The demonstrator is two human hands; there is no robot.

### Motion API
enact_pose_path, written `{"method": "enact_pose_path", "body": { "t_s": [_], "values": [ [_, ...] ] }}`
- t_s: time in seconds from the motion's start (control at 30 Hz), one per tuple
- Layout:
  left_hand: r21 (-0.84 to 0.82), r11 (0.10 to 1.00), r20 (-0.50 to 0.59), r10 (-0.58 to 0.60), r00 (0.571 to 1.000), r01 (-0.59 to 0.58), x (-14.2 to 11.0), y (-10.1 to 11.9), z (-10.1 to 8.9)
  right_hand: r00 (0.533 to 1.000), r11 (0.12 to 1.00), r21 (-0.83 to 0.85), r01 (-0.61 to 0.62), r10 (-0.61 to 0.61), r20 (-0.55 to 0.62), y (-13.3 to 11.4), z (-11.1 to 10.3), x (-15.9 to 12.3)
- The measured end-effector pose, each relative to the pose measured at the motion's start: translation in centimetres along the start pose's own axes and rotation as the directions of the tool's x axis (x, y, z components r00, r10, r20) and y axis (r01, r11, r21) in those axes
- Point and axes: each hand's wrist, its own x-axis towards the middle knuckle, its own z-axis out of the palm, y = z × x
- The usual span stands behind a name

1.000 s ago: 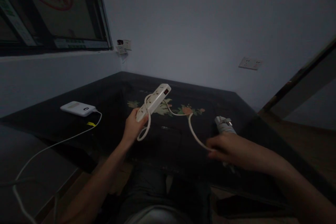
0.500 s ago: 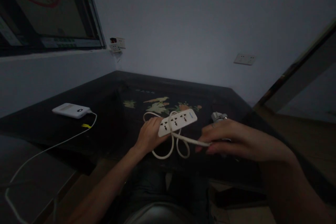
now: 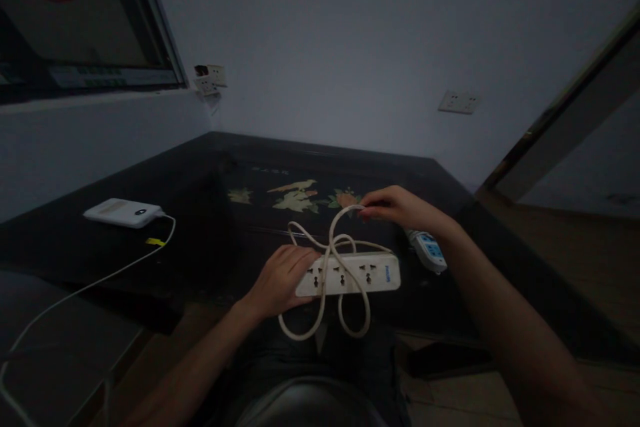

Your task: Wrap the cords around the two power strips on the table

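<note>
My left hand [image 3: 285,280] grips the left end of a white power strip [image 3: 380,272], its sockets facing up at me. The strip's white cord [image 3: 361,313] loops over and under its body, with loose coils hanging at the near side. Beyond the strip, my right hand [image 3: 390,207] pinches a raised part of that cord between thumb and fingers. Partly hidden by my right forearm, a second power strip with blue sockets [image 3: 431,250] lies on the dark table.
The dark table [image 3: 190,167] bears a painted bird and flowers. At its left lies a white power bank [image 3: 123,212] with a white cable [image 3: 100,280] running off the near edge. Wall sockets [image 3: 459,102] sit above the table on the far wall.
My right hand has moved away from me and left, pulling the cord up over the strip. The power strip has turned level and come nearer; the blue-socketed strip has come into view.
</note>
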Motion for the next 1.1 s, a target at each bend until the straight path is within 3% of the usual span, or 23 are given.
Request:
{"method": "enact_pose_path", "body": {
  "t_s": [0.17,0.3,0.43,0.67,0.87,1.0,1.1],
  "values": [
    [-0.042,0.997,0.046,0.063,0.997,-0.061,-0.8,0.2,0.8,1.0,0.989,-0.146,0.014,-0.015,-0.004,3.2,2.7,1.4],
    [-0.074,0.997,0.042,0.034,0.999,-0.031,-0.9,0.3,0.8,0.999,0.998,-0.043,0.036,-0.036,0.005,4.4,4.8,2.1],
    [-0.087,0.996,0.02,-0.029,0.999,0.031,-1.0,0.4,0.5,0.993,0.997,0.062,0.045,-0.038,-0.111,4.4,5.1,1.6],
    [-0.089,0.978,0.039,-0.186,0.982,0.189,-0.7,0.5,0.3,0.96,0.996,0.082,0.043,-0.018,-0.279,1.2,3.2,-1.4],
    [-0.087,0.98,0.093,-0.169,0.981,0.178,-0.5,0.5,0.6,0.882,0.979,0.173,0.108,-0.014,-0.471,-2.6,2.7,-3.2],
    [-0.089,0.985,0.149,-0.135,0.98,0.149,-0.4,0.5,0.8,0.834,0.977,0.15,0.152,-0.046,-0.549,-5.1,2.5,-2.6],
    [-0.109,0.988,0.221,-0.081,0.972,0.107,-0.1,0.5,0.9,0.839,0.973,0.152,0.175,-0.067,-0.541,-5.5,3.0,-0.2]
  ]
}}
